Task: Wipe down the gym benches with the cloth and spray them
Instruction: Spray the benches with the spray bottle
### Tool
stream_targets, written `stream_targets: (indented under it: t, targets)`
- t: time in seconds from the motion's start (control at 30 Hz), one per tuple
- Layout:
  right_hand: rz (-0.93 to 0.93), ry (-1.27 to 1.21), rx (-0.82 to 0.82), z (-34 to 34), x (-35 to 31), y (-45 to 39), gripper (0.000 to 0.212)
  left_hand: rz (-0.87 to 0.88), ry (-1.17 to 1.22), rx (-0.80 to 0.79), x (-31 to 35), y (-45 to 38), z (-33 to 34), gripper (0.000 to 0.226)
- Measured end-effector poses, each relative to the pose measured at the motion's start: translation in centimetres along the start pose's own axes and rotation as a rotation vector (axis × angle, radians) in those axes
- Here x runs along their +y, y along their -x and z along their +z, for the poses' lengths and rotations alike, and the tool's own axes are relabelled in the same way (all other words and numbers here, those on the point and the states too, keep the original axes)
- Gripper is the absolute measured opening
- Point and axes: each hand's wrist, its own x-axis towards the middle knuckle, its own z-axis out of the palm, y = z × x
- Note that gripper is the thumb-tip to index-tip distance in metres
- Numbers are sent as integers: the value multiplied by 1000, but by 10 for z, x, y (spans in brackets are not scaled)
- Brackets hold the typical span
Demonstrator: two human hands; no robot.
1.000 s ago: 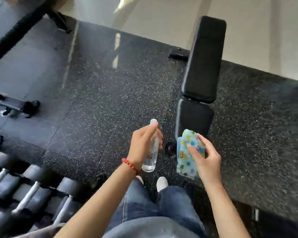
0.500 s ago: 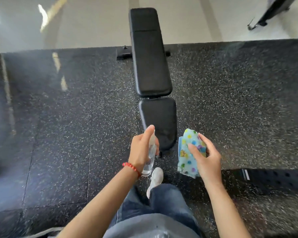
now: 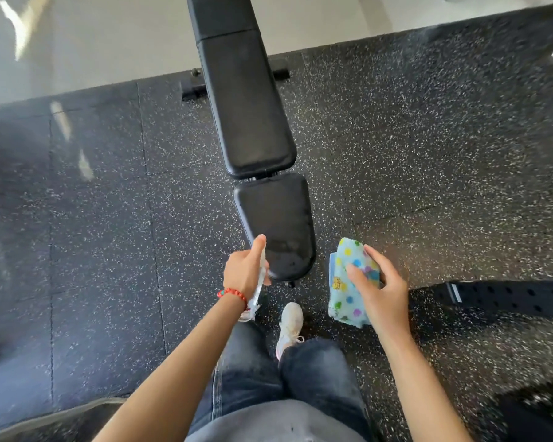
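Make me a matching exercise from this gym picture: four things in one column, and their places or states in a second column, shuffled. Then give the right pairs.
Things
1. spray bottle
2. cloth
3. bench
4. bracelet

Places or states
A. on the left wrist
B. standing on the speckled floor, ahead of the person
C. folded, held in the right hand
D. held in the left hand, at the near end of the seat pad

Pairs: 1-D, 2-C, 3-B, 4-A
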Motion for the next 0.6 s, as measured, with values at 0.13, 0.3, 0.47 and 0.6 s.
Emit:
stream_targets:
  t: [0.13, 0.3, 0.47, 0.6]
  targets:
    - [26, -9, 57, 6, -1, -3, 41, -26, -123, -6, -6, -21, -5, 58]
    - [49, -13, 69, 18, -3, -7, 43, -22, -227, -12, -8, -40, -12, 53]
    - [42, -34, 59, 25, -10, -11, 42, -51, -222, -21, -16, -52, -17, 57]
    - [36, -40, 41, 23, -14, -14, 42, -65, -225, -81, -12, -52, -20, 75]
